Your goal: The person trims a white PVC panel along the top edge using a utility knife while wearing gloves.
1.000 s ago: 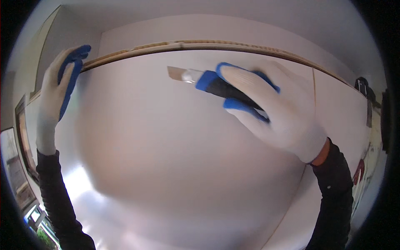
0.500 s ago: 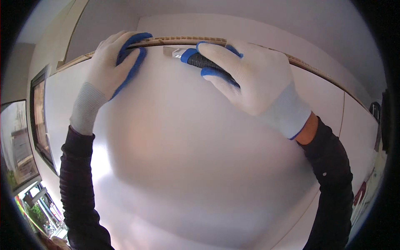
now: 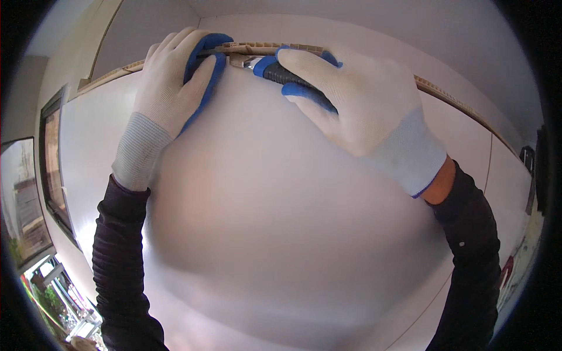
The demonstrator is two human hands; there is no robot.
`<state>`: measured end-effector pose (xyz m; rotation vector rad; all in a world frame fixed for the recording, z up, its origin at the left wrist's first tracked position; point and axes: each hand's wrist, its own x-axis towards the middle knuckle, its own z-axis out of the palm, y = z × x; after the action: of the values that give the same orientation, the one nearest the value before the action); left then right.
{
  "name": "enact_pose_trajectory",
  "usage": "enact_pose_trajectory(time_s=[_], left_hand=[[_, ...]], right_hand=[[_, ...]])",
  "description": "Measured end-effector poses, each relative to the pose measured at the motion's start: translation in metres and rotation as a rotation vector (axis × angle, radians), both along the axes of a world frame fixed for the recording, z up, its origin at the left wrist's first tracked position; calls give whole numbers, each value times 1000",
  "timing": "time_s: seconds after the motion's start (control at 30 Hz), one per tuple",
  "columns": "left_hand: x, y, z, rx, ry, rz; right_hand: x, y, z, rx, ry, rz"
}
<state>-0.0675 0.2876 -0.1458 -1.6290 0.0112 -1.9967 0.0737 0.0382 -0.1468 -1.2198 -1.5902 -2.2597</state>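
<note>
Gripping the blue-and-black bladed tool [image 3: 287, 76] in your right hand [image 3: 369, 105], you hold its blade [image 3: 239, 61] just below the brown strip [image 3: 269, 49] topping the white panel [image 3: 281, 205]; your left hand [image 3: 178, 79] pinches the strip, probably for steadiness.

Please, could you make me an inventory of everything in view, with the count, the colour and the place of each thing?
bladed tool: one, blue and black with metal blade, in the right hand
layered strip: at least one, brown, along the top edge of the panel
panel: one large, white, centre
dark-rimmed frame: one, dark with brown inside, left
glass pane: one, greyish, far left
cluttered background: count unclear, green and white, lower left
unclear object: one, black, right edge
sleeves: two, dark, on both forearms
gloves: two, white with blue, on both hands
left hand: one, gloved, upper left, at the strip
right hand: one, gloved, upper right of centre
</note>
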Motion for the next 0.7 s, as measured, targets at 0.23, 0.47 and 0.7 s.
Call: enact_pose_trajectory(time_s=[0.23, 0.47, 0.7], left_hand=[[-9, 3, -1, 6, 43, -8], [-14, 15, 1, -60, 86, 10], [-15, 20, 2, -95, 98, 18]], right_hand=[[-9, 0, -4, 27, 19, -82], [3, -10, -6, 77, 4, -98], [-2, -8, -6, 74, 19, -122]])
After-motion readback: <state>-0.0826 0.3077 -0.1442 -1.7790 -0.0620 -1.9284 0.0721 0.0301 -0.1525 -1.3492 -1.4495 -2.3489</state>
